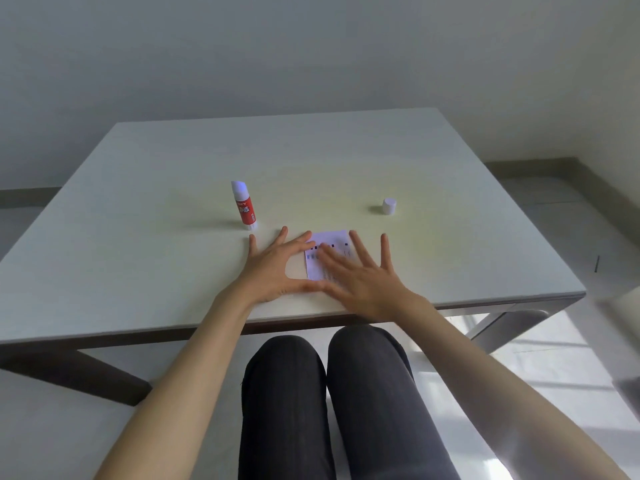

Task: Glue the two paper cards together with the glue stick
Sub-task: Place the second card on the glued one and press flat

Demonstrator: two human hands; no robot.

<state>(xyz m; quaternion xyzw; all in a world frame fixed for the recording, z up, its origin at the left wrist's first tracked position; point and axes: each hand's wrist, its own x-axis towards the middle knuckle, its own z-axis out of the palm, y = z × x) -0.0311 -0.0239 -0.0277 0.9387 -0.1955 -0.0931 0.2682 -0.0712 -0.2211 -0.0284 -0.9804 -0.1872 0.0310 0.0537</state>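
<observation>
A white paper card (pixel 334 239) with small dark print lies flat on the table near its front edge. Only one card face shows; I cannot tell whether a second card lies under it. My left hand (pixel 273 268) rests flat with fingers spread, its fingertips touching the card's left edge. My right hand (pixel 360 275) lies flat over the card's near right part, fingers spread, slightly blurred. A red glue stick (pixel 245 206) stands upright and uncapped, just beyond my left hand. Its white cap (pixel 389 206) sits apart at the right.
The pale table (pixel 138 202) has its front edge just under my wrists. My knees in dark trousers (pixel 329 393) are below that edge. A wall stands behind the table, and light floor shows at the right.
</observation>
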